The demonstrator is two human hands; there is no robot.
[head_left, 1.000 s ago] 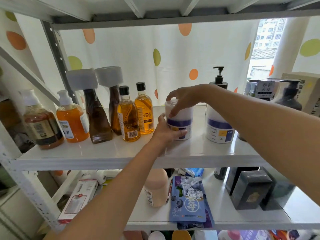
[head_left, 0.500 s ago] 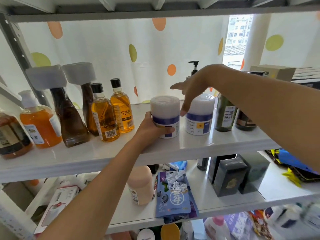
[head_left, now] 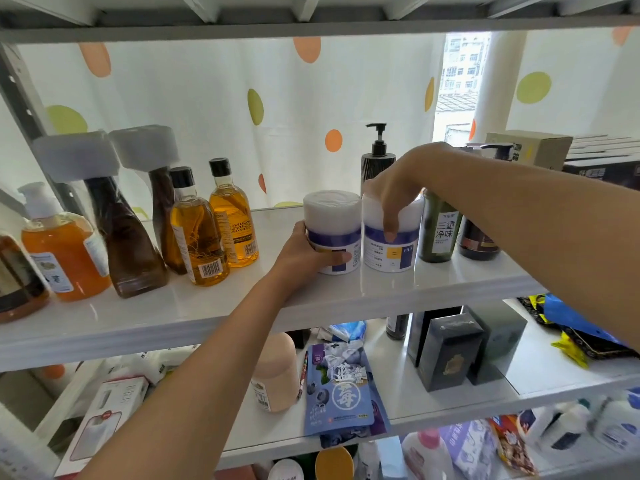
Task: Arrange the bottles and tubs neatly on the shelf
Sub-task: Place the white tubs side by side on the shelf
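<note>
Head view shows you the white shelf (head_left: 145,317), where at the left stand the brown bottles (head_left: 128,244), the orange soap bottle (head_left: 65,254) and two amber bottles (head_left: 211,230), all upright. Near the middle two white tubs stand upright side by side, almost touching: your left hand (head_left: 304,258) is wrapped around the lower part of the left tub (head_left: 332,220). Your right hand (head_left: 398,188) rests over the top of the right tub (head_left: 398,251), fingers curled down its front.

White tubs (head_left: 331,230) banded in blue, amber bottles (head_left: 199,233) capped black, a seemingly dark-green bottle (head_left: 439,233), against a white curtain (head_left: 214,109) dotted orange and green.
</note>
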